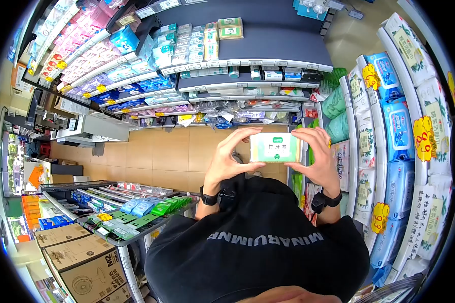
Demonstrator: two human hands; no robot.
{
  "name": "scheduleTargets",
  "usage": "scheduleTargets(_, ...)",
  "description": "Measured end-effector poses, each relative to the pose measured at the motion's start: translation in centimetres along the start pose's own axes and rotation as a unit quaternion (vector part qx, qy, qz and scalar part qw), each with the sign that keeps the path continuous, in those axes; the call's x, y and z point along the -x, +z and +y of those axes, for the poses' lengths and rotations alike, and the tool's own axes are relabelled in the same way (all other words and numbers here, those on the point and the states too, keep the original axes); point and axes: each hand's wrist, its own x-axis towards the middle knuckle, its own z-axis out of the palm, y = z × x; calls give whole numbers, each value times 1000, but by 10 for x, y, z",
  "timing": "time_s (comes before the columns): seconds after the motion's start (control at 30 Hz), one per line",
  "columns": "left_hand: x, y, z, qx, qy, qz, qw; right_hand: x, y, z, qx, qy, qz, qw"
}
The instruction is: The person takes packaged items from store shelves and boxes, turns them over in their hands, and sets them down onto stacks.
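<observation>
A green and white pack of bamboo toothpicks (276, 154) is held up in front of my chest, its printed label facing the camera. My left hand (231, 158) grips its left end, fingers along the upper edge and thumb at the lower corner. At the opposite end, my right hand (317, 155) pinches it the same way. Both hands are closed on this one pack. On the shelf ahead, two similar green packs (230, 29) are stacked beside rows of small boxed and bagged goods (189, 43).
A dark shelf unit (273, 43) spans the front. Wipes packs (400, 129) fill shelves close on my right. At left stand a low display rack (131, 222) and cardboard fan boxes (86, 262). Tiled floor (162, 151) shows between the shelves.
</observation>
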Motion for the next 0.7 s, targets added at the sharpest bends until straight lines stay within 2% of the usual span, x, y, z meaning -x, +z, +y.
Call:
scheduleTargets(0.13,5,14,2,34,14,-10,999,20,1,-6,-23,29,20,999)
scheduleTargets(0.2,9,23,1,94,15,12,995,26,4,-10,-51,74,33,995)
scheduleTargets(0.23,9,29,2,94,18,10,995,28,8,-10,-49,74,36,995)
scheduleTargets(0.3,10,36,4,175,34,43,983,31,16,-11,-35,72,25,996)
scheduleTargets(0.43,6,36,3,132,51,0,990,35,21,-23,-10,70,49,996)
scheduleTargets(0.47,3,34,5,131,53,-1,990,40,26,-22,-138,151,50,978)
scheduleTargets(0.5,0,33,7,81,72,-19,994,43,30,-22,-264,228,49,936)
scheduleTargets(0.53,-2,32,9,31,91,-36,995,44,33,-24,-263,229,51,936)
scheduleTargets(0.6,-4,37,13,26,87,-34,995,42,39,-30,-373,199,81,903)
scheduleTargets(0.7,-3,42,11,-26,111,-51,992,40,41,-36,-352,199,89,910)
